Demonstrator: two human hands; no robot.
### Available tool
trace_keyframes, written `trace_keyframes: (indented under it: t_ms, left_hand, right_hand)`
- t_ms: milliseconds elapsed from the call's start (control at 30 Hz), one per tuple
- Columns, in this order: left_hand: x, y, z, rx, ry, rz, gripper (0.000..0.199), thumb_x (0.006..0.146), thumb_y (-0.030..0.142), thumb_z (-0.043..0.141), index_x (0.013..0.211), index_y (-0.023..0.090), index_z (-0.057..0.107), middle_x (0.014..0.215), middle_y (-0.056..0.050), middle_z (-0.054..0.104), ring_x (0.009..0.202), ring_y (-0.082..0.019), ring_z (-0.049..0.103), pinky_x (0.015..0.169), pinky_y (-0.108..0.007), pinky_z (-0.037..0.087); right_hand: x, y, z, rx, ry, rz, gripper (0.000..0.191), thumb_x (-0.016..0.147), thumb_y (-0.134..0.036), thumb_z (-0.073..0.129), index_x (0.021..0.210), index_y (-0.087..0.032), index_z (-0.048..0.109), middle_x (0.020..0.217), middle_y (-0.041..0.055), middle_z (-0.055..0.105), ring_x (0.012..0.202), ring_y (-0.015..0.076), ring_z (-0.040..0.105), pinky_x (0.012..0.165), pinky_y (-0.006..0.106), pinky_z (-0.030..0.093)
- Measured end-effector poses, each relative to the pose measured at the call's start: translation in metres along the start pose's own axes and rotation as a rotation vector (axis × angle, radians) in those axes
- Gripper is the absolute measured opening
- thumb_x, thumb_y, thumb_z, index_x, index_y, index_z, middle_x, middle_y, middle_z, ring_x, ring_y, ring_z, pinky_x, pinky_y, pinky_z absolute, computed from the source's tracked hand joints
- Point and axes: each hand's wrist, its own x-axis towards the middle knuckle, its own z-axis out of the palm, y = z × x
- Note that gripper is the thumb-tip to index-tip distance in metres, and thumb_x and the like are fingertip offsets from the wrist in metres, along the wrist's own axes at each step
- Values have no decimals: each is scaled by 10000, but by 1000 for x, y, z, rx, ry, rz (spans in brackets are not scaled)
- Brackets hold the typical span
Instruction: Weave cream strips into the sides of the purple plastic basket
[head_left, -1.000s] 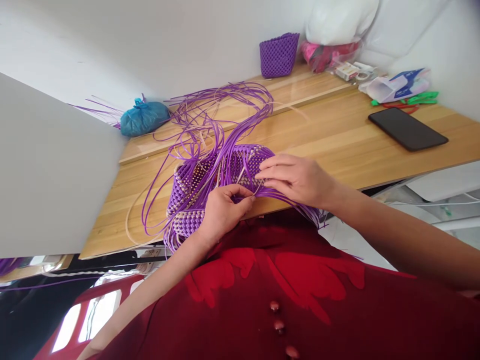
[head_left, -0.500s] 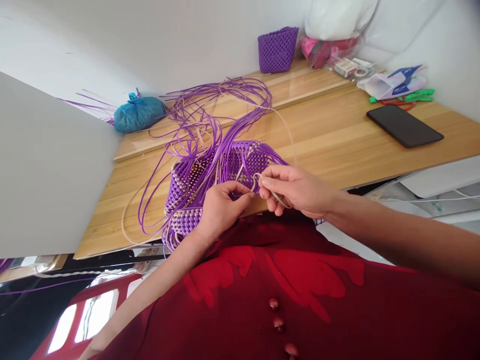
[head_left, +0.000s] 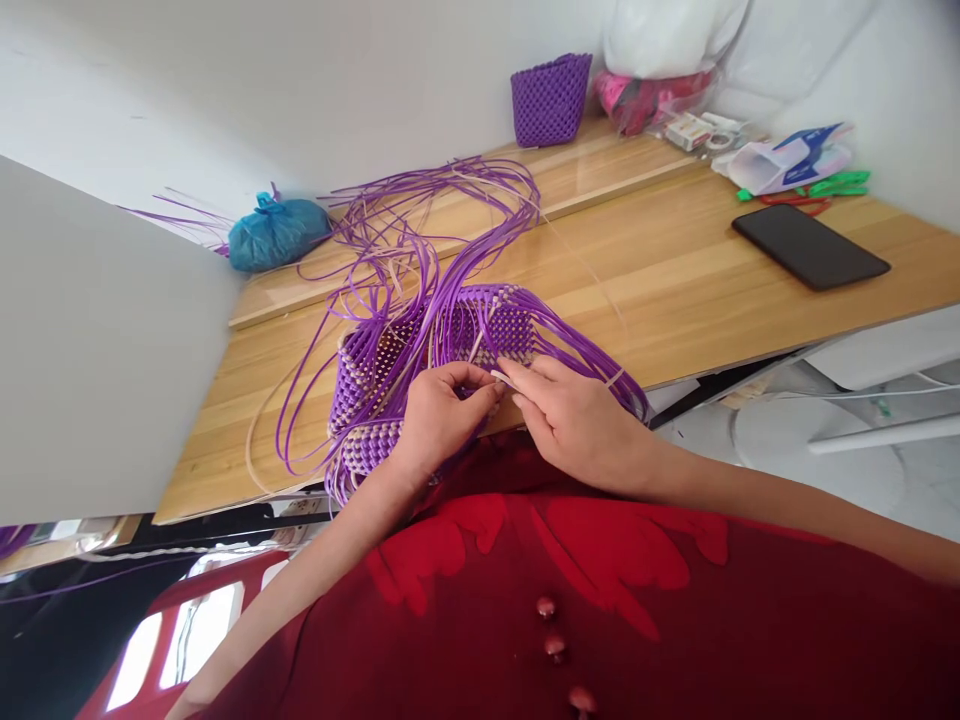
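A partly woven purple and beige basket [head_left: 370, 447] lies at the table's near edge, with many long loose strips fanning out of it. My left hand [head_left: 448, 410] is closed at the basket's near side, thumb and index finger pinched on a beige plastic strip [head_left: 505, 379]. Right beside it, my right hand [head_left: 577, 420] is turned back up, its thumb and index finger closed on the same strip. The fingertips of both hands nearly touch. My palms and lower fingers hide the weave beneath them.
Loose purple strips [head_left: 517, 225] curl across the table [head_left: 675, 270]. A blue plastic bag [head_left: 277, 235] sits at the back left, a small purple woven basket [head_left: 551, 100] at the back. On the right lie a black phone [head_left: 810, 247], green clips [head_left: 840, 184] and a white-and-blue packet [head_left: 787, 160].
My right hand has turned palm down and come left and lower, against my left fingertips. The beige loop between the hands has gone. More purple strips show at the right. My left hand stays put.
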Motion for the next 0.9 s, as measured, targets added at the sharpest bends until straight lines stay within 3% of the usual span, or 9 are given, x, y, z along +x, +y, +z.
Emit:
trace_keyframes:
  t_ms: [100, 233, 333, 433, 633, 900]
  left_hand:
    - [0, 1, -1, 7, 2, -10, 226, 772, 389, 707, 756, 164, 725, 686, -6, 705, 581, -125, 581, 570, -236, 435]
    - [0, 2, -4, 16, -7, -10, 228, 770, 382, 705, 764, 155, 728, 738, -21, 719, 654, -141, 604, 625, -249, 447]
    - [1, 1, -5, -8, -51, -17, 236, 763, 386, 713, 778, 151, 729, 747, -27, 719, 679, -149, 613, 648, -257, 453]
    - [1, -1, -5, -15, -57, -31, 251, 748, 399, 730, 785, 151, 729, 746, -30, 719, 662, -148, 609, 631, -258, 452]
    - [2, -2, -2, -13, -48, -40, 251, 739, 395, 737, 742, 145, 716, 711, -28, 707, 633, -137, 597, 611, -254, 447]
    - [2, -1, -6, -8, -105, -31, 218, 708, 347, 775, 807, 154, 747, 792, -32, 739, 717, -158, 647, 709, -269, 481]
  right_hand:
    - [-5, -5, -4, 145, -147, 111, 534, 961, -67, 393, 1493, -18, 406, 966, 159, 648, 898, 282, 647, 833, 448, 560]
    - [-2, -5, 10, 908, -350, 402, 504, 1083, -155, 253, 1586, -179, 220, 730, 29, 631, 665, 190, 680, 609, 286, 606]
    - [7, -5, 20, 1222, -315, 620, 512, 1083, -122, 187, 1588, -202, 148, 664, 3, 601, 588, 172, 671, 501, 210, 571]
    - [14, -5, 24, 1248, -309, 663, 540, 1060, -98, 192, 1589, -184, 127, 631, 7, 594, 509, 172, 639, 419, 183, 526]
    - [18, -2, 25, 1208, -516, 587, 858, 858, 24, 303, 1593, -193, -83, 681, 14, 637, 549, 179, 658, 447, 177, 527]
    - [17, 5, 27, 1410, -557, 517, 932, 784, -26, 364, 1592, -212, -61, 775, 53, 679, 626, 197, 688, 507, 193, 537]
